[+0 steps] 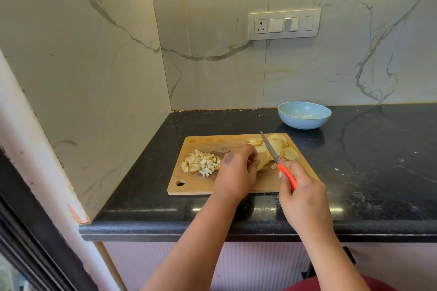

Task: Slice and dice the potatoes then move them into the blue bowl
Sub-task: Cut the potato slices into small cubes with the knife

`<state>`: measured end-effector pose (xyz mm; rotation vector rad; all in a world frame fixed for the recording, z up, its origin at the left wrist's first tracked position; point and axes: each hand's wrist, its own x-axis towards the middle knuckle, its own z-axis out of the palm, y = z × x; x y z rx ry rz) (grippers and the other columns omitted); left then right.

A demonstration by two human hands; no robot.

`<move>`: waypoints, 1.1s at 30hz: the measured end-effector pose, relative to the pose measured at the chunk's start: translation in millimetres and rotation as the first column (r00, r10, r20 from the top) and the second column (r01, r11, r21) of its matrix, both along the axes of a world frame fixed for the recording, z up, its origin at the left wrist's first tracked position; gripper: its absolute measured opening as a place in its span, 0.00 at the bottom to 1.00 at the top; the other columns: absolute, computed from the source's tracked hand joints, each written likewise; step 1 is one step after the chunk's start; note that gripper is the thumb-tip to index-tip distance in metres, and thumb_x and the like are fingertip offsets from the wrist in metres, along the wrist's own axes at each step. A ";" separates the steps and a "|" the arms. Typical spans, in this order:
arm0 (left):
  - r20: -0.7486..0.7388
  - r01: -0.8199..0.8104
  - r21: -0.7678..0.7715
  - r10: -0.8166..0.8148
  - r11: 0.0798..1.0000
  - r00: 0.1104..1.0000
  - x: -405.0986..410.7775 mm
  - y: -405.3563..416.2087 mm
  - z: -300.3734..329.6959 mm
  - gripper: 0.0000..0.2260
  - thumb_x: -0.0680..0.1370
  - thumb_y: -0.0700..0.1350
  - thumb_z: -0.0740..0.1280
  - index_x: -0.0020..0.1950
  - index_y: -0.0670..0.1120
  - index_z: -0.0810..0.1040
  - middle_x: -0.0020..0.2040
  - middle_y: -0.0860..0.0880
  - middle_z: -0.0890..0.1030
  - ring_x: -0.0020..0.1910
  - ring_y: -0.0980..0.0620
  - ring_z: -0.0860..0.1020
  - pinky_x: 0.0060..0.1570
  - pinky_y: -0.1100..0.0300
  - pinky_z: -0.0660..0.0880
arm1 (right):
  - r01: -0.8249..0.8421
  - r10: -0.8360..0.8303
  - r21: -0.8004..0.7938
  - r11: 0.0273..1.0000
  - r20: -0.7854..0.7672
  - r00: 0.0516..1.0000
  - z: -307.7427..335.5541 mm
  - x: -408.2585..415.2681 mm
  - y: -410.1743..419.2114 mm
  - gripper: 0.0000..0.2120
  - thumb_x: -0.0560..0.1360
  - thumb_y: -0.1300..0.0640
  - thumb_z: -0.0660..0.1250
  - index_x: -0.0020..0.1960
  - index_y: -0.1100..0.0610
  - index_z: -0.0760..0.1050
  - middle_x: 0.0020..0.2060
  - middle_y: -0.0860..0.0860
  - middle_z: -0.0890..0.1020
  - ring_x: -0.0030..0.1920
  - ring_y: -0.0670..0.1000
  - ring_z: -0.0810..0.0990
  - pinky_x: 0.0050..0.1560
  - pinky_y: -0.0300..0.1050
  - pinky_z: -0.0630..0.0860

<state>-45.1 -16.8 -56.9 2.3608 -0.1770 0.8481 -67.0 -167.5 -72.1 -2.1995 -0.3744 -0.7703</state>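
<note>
- While your left hand curls over a short stack of pale round potato slices at the middle of the wooden cutting board, its fingertips pinch them; the near slices are hidden under your knuckles.
- Your right hand grips the smooth orange handle of a small paring knife, fingers wrapped round it; the thin grey blade angles up and far-left, its tip above the slices. You cannot tell whether the edge touches any slice.
- More flat, oval slices overlap in a loose fan at the board's far right corner.
- A heap of small, blocky diced potato lies on the board's left half, well apart from the slices.
- The board is a rectangle with rounded corners and a hanging hole at its near left; your left wrist covers part of its near edge.
- The glossy, shallow blue bowl stands on the speckled black granite countertop, beyond the board's far right corner. Something pale lies inside, too faint to identify.
</note>
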 end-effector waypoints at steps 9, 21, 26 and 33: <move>-0.182 -0.223 -0.084 0.205 0.971 0.962 -11.1 14.7 -0.5 0.03 0.77 0.45 0.69 0.48 0.47 0.80 0.39 0.52 0.80 0.40 0.54 0.77 0.40 0.67 0.73 | -0.028 0.028 -0.028 0.999 -0.013 1.000 4.2 -6.7 -1.0 0.10 0.76 0.60 0.67 0.56 0.52 0.78 0.28 0.39 0.71 0.24 0.40 0.70 0.22 0.30 0.63; -0.294 -0.213 0.191 0.262 0.958 0.919 -17.1 24.9 2.6 0.18 0.75 0.62 0.66 0.61 0.56 0.79 0.53 0.57 0.81 0.62 0.51 0.68 0.58 0.52 0.59 | -0.068 0.060 -0.067 0.995 -0.116 0.991 4.7 -28.5 15.4 0.08 0.77 0.61 0.65 0.54 0.53 0.78 0.33 0.49 0.80 0.31 0.47 0.78 0.29 0.46 0.78; -0.355 -0.157 0.143 0.199 0.977 0.913 -11.2 29.3 0.3 0.24 0.73 0.65 0.68 0.66 0.57 0.75 0.62 0.58 0.78 0.66 0.50 0.65 0.60 0.50 0.61 | -0.075 0.073 -0.012 0.997 -0.141 0.987 8.9 -27.1 9.5 0.07 0.77 0.61 0.66 0.52 0.51 0.79 0.34 0.43 0.78 0.31 0.40 0.75 0.27 0.32 0.71; -0.318 -0.071 -0.005 0.065 0.997 0.946 -4.1 25.4 2.4 0.24 0.74 0.55 0.72 0.68 0.51 0.72 0.61 0.51 0.73 0.58 0.49 0.74 0.59 0.58 0.70 | -0.056 0.072 0.088 0.995 -0.191 0.979 13.5 -19.9 -3.1 0.07 0.77 0.60 0.66 0.53 0.51 0.79 0.34 0.44 0.79 0.32 0.41 0.75 0.32 0.25 0.68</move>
